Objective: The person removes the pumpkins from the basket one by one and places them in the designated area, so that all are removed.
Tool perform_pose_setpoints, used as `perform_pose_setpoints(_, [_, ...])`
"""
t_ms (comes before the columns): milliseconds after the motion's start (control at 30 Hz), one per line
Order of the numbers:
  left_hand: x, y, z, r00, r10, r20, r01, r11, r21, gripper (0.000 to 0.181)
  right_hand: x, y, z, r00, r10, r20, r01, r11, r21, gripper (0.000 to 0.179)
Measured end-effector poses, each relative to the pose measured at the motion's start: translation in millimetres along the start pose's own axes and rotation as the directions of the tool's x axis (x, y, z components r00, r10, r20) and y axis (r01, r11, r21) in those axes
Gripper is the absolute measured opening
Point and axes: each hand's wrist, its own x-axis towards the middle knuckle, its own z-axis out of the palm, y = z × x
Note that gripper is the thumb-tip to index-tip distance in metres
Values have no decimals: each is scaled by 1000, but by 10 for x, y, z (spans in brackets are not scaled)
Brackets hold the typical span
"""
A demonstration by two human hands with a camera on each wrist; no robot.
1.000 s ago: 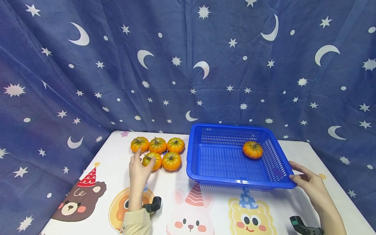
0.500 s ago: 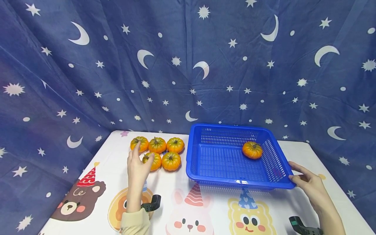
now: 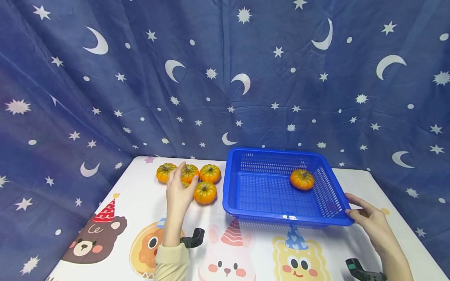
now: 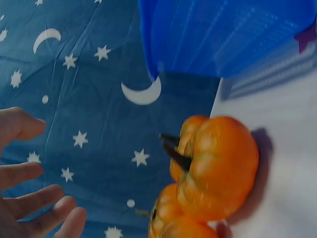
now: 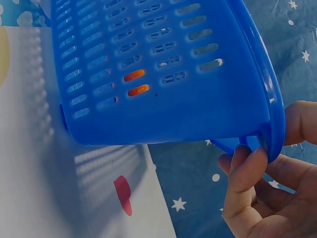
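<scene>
My left hand (image 3: 178, 195) hovers over a cluster of small orange pumpkins, fingers extended and thumb spread apart. It largely covers one front-row pumpkin (image 3: 185, 184); another pumpkin (image 3: 205, 192) sits just right of it. Behind them stand a left pumpkin (image 3: 164, 173), a middle pumpkin (image 3: 191, 171) and a right pumpkin (image 3: 210, 173). In the left wrist view, the fingers (image 4: 34, 203) are apart from the nearest pumpkin (image 4: 225, 163). My right hand (image 3: 369, 218) pinches the near right corner of a blue plastic basket (image 3: 227, 187); the right wrist view shows thumb and fingers at its rim (image 5: 275, 109).
One pumpkin (image 3: 302, 179) lies inside the basket towards its right side. The white tablecloth (image 3: 116, 177) carries cartoon animal prints. A dark blue curtain (image 3: 211, 128) with moons and stars hangs behind the table.
My left hand first drew slightly left, then moved right over the front-row pumpkin, covering more of it. The right hand and the basket stay put.
</scene>
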Motion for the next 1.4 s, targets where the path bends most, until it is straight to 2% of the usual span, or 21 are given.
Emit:
perform_pose_setpoints(267, [17, 152, 172, 994, 95, -49, -98, 994, -53, 54, -14, 11, -1, 1000, 7, 4, -7, 1000, -8, 56])
perform_pose_setpoints(433, [49, 275, 275, 991, 128, -36, -131, 987, -89, 52, -23, 9, -9, 1000, 14, 4, -14, 1000, -11, 56])
perform_pose_setpoints(667, [107, 451, 432, 978, 208, -25, -209, 970, -121, 50, -27, 9, -15, 999, 35, 4, -35, 999, -22, 57])
perform_pose_setpoints(933, [136, 661, 615, 971, 238, 27, -231, 960, -158, 50, -14, 6, -15, 1000, 1, -8, -1, 1000, 5, 56])
perform_pose_setpoints(1233, [174, 920, 861, 940, 333, 68, -323, 937, -130, 48, -1, -5, 3, 1000, -16, -18, 17, 1000, 23, 55])
perform_pose_setpoints(1400, [189, 1067, 946, 925, 363, 110, -352, 930, -110, 49, 2, -16, 8, 999, -24, -23, 25, 999, 33, 55])
